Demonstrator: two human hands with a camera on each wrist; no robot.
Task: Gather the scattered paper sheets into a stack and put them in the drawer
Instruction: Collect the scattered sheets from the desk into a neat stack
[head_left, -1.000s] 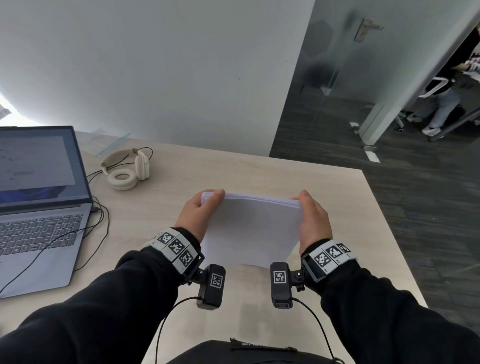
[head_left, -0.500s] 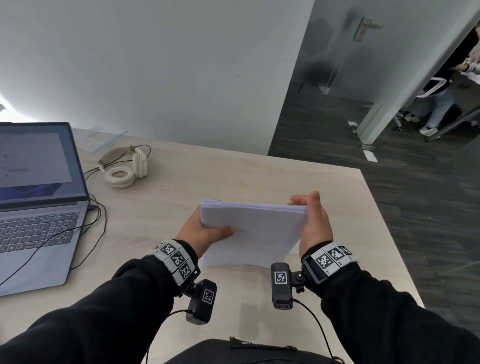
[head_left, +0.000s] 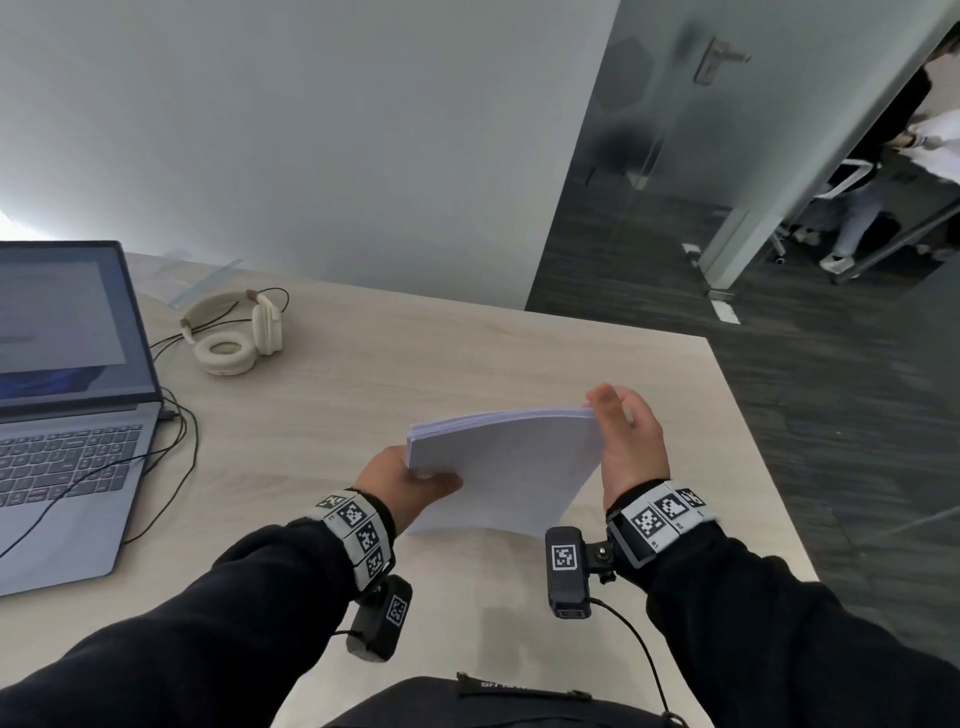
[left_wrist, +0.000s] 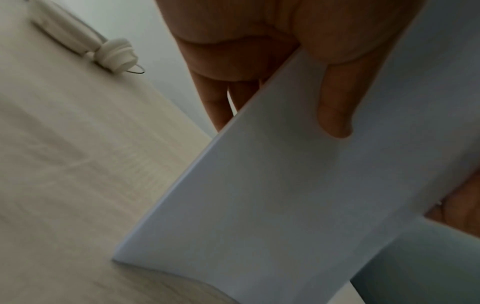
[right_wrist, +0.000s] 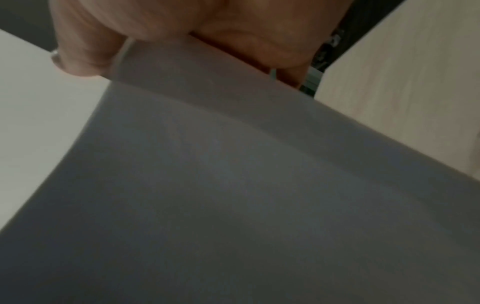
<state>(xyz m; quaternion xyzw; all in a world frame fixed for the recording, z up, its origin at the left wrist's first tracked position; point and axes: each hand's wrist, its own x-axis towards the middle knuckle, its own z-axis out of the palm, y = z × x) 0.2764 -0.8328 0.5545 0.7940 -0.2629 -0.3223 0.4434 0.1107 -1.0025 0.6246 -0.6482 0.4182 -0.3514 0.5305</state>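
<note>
paper stack (head_left: 506, 467): white sheets gathered into one bundle, held tilted above the tabletop (head_left: 467, 353), its lower edge close to or on the wood; the stack bows slightly.
left hand (head_left: 410, 480): grips the stack's left edge, thumb on the near face, fingers (left_wrist: 221, 107) behind the sheets.
right hand (head_left: 631, 447): set against the stack's right edge, thumb and fingers curled round it in the right wrist view.
laptop (head_left: 62, 395): open, at the tabletop's left side, well apart from the stack.
headphones (head_left: 234, 332): cream, lying beside the laptop with a dark cable.
drawer: not seen in any view.
</note>
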